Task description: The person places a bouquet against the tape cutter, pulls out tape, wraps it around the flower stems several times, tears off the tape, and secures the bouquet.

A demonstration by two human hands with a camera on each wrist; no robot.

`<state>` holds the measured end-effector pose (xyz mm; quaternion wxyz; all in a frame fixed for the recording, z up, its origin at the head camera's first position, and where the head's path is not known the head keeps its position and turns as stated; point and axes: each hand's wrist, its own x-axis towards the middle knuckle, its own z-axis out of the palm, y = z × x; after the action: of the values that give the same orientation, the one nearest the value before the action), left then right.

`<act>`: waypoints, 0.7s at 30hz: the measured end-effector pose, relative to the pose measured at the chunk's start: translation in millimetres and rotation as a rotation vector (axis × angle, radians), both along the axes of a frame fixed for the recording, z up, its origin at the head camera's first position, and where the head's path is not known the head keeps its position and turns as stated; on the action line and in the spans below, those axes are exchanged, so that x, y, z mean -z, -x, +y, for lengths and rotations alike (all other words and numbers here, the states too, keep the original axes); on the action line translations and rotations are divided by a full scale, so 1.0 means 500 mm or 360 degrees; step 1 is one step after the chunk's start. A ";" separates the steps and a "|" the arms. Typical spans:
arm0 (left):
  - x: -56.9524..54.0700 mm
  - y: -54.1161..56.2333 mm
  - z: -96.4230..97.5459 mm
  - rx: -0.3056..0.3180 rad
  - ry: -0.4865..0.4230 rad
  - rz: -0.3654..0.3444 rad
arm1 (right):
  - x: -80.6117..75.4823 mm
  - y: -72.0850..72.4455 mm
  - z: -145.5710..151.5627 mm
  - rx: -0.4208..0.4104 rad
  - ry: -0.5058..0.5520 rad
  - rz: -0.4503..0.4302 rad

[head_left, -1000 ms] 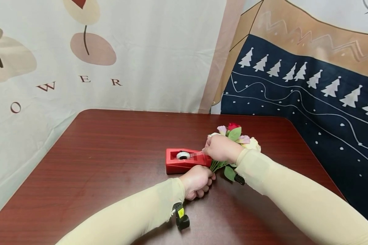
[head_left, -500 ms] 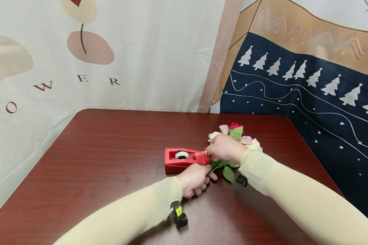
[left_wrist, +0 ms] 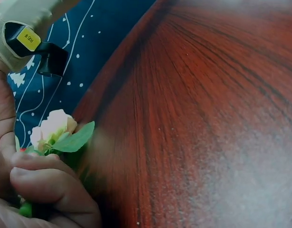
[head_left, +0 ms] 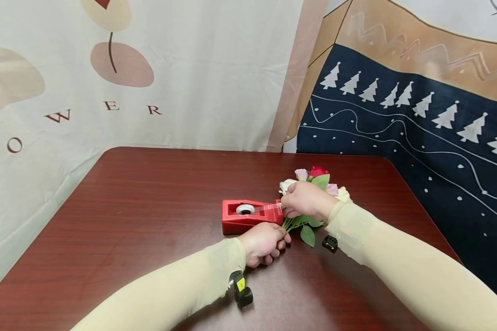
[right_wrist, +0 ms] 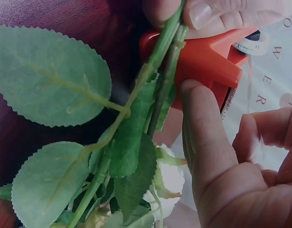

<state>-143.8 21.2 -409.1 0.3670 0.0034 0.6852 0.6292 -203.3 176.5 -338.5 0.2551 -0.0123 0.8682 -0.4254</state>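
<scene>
A red tape dispenser stands on the table, and clear tape stretches from its white roll to the cutter end. My right hand pinches the tape's free end just beyond the cutter; in the right wrist view one finger reaches to the dispenser's red front. Against the dispenser's near side, my left hand grips the green stems of a bouquet. Its red rose, pale blooms and leaves lie to the right, partly hidden under my right hand and wrist.
The dark red wooden table reaches back to a pale printed curtain. A navy cloth with white trees hangs along the right. Black wrist cameras hang from both sleeves, such as the left one.
My right hand has shifted slightly right, with the tape drawn past the cutter. My left hand stays on the stems; its fingers loosened briefly, then closed again. The view has shifted slightly.
</scene>
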 end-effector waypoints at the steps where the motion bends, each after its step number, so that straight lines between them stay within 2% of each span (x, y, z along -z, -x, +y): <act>1: 0.001 0.000 0.000 0.0006 0.0004 0.0008 | 0.001 0.000 0.001 0.0003 0.0021 -0.0004; 10: 0.001 0.004 0.004 -0.0025 0.0016 -0.0008 | 0.012 0.001 0.018 0.0016 0.0194 -0.0047; 17: -0.001 0.006 0.006 -0.0094 -0.0043 -0.0114 | 0.016 -0.001 0.027 0.0048 0.0290 -0.0089; 21: -0.005 0.005 0.005 -0.0131 -0.0103 -0.0164 | 0.016 -0.002 0.026 0.0109 0.0308 -0.0085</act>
<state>-146.5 23.9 -406.5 0.3752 -0.0454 0.6443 0.6649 -202.4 189.5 -346.4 0.2611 0.0040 0.8159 -0.5159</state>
